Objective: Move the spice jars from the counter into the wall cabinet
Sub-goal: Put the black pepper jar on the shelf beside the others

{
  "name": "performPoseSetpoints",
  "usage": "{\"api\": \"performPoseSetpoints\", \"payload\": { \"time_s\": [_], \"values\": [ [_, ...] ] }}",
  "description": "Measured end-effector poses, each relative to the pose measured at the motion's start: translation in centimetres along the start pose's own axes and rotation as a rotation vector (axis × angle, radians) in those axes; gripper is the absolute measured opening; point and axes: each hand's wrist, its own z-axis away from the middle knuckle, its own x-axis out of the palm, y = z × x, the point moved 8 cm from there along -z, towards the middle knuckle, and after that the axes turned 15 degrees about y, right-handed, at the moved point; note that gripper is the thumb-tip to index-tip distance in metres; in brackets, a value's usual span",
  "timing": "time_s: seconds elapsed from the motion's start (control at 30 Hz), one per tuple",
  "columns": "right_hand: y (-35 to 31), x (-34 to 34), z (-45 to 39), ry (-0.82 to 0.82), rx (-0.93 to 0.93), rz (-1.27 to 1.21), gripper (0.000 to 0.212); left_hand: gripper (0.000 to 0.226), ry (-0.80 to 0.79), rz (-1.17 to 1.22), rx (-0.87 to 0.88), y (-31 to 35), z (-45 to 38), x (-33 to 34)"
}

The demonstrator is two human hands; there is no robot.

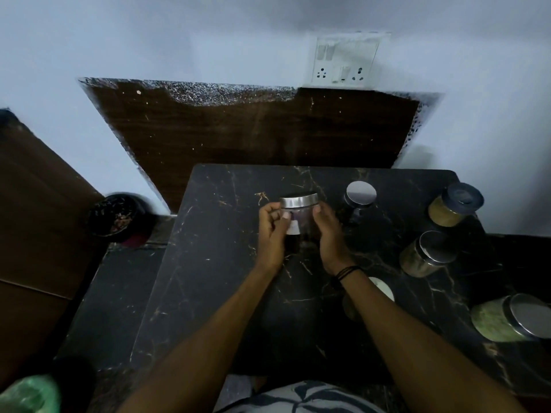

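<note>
A dark spice jar with a steel lid [299, 210] is held between both hands above the black marble counter [226, 278]. My left hand [272, 234] grips its left side with curled fingers, thumb near the lid. My right hand [328, 236] grips its right side. Another dark jar with a steel lid [359, 199] stands just to the right. Along the right edge stand several jars of greenish or tan spice [453, 205] [426, 254] [510, 318]. A white-lidded jar [383, 289] is partly hidden under my right forearm.
A brown wooden panel [253, 129] leans on the wall behind the counter, under a switch and socket plate [347, 59]. A dark bowl [114, 214] sits at the left on a lower ledge. A brown door or board [38, 210] stands far left. Something green [28, 394] lies at the bottom left.
</note>
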Motion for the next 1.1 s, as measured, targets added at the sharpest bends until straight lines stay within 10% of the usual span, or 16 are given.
{"api": "performPoseSetpoints", "payload": {
  "time_s": [0.43,0.77,1.1],
  "values": [
    [1.6,0.5,0.4,0.034,0.093,-0.111,0.059,0.054,0.029,0.078,-0.011,0.1,-0.7,0.4],
    [1.5,0.2,0.8,0.044,0.105,-0.129,0.040,0.052,0.040,0.063,-0.006,0.5,-0.2,0.8],
    [-7.3,0.5,0.9,-0.052,-0.120,-0.160,0.049,0.051,0.018,0.157,0.148,9.5,0.4,3.2]
  ]
}}
